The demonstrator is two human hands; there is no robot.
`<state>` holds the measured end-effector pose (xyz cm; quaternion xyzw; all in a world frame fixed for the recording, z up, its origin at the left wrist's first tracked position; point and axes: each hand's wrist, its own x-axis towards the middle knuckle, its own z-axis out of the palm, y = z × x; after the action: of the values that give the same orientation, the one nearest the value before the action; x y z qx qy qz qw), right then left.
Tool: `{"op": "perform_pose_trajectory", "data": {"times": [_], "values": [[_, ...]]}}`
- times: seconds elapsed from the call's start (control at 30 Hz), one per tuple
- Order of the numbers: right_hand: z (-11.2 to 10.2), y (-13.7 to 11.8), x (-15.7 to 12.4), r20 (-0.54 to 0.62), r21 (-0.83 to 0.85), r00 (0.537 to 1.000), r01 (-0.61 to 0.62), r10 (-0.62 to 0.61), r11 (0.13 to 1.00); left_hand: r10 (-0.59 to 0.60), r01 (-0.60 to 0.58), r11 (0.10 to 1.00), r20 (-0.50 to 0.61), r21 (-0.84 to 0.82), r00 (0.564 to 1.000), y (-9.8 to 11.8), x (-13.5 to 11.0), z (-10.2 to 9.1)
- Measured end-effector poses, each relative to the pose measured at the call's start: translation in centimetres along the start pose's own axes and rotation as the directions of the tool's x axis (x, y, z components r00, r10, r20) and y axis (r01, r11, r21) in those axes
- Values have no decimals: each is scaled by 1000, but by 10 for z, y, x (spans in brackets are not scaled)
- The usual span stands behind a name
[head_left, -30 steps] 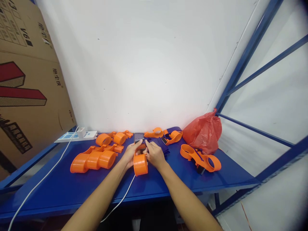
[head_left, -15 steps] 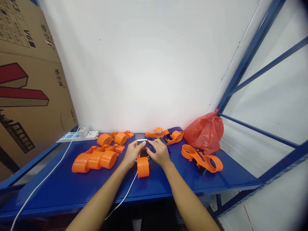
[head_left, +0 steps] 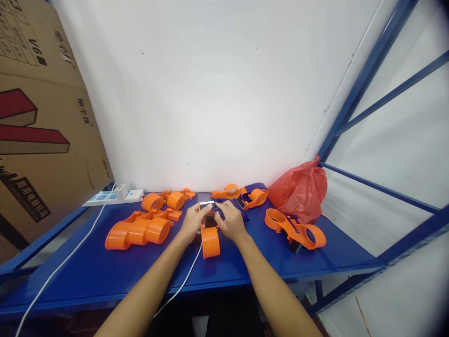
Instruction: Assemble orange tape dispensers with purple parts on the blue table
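Observation:
Both my hands meet at the middle of a blue shelf (head_left: 87, 276). My left hand (head_left: 194, 223) and my right hand (head_left: 230, 222) are closed around an orange plastic piece (head_left: 210, 241) with a cylinder end that points toward me. Their fingertips pinch a small bright strip (head_left: 206, 203) just above it, in front of a dark phone (head_left: 204, 197) that lies flat by the wall. A white cable (head_left: 182, 281) runs from under my hands off the front edge.
Several orange plastic parts lie around: a row of cylinders (head_left: 138, 231) at the left, ring-shaped holders (head_left: 294, 229) at the right. A red plastic bag (head_left: 301, 189) sits at the back right, a white power strip (head_left: 112, 196) at the back left, a cardboard box (head_left: 38, 126) beside it.
My hands slid a little away from me toward the phone, and the orange cylinder shifted slightly right. The bright strip between my fingertips now shows.

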<state>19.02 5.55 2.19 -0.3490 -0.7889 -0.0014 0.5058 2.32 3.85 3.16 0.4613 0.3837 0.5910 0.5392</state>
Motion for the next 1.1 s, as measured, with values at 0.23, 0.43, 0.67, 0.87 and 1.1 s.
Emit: {"op": "perform_pose_trajectory", "data": {"times": [0.23, 0.43, 0.67, 0.87, 1.1], "values": [[-15, 19, 5, -188, -5, 951, -250, 245, 968, -34, 33, 991, -4, -127, 999, 10, -1, 3], [-8, 24, 3, -33, -213, 975, -224, 222, 951, -128, 106, 972, -91, -209, 988, 10, 1, 2], [-15, 12, 0, 285, -224, 950, -68, 132, 972, -161, 135, 962, -92, -239, 983, 12, 0, 3], [-25, 8, -6, 442, -205, 886, -53, 140, 977, -158, 134, 964, -89, -231, 983, 9, 0, 2], [-27, 5, -2, 248, -170, 962, -76, 117, 983, -121, 106, 979, -82, -173, 989, 5, 0, 4]]}}
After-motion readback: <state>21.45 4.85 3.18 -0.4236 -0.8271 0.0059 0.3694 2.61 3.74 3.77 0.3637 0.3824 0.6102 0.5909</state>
